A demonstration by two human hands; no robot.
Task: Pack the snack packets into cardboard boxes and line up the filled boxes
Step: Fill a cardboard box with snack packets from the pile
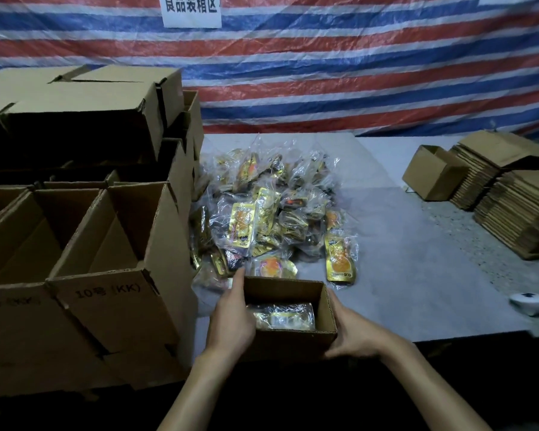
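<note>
Lower centre, the small box [288,343], packets [280,315] inside, sits between both hands: left hand [231,318] flat against one wall, right hand [352,334] cupping the other. An uneven squeeze could tip it, spilling them.

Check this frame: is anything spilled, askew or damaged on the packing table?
Nothing looks spilled or damaged. One gold packet lies slightly apart from the heap of snack packets, at its near right edge. The small box sits upright.

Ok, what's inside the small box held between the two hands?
Clear-wrapped gold snack packets lie in the small box. How many there are, and anything beneath them, cannot be seen: the top packets and the box walls cover that.
</note>
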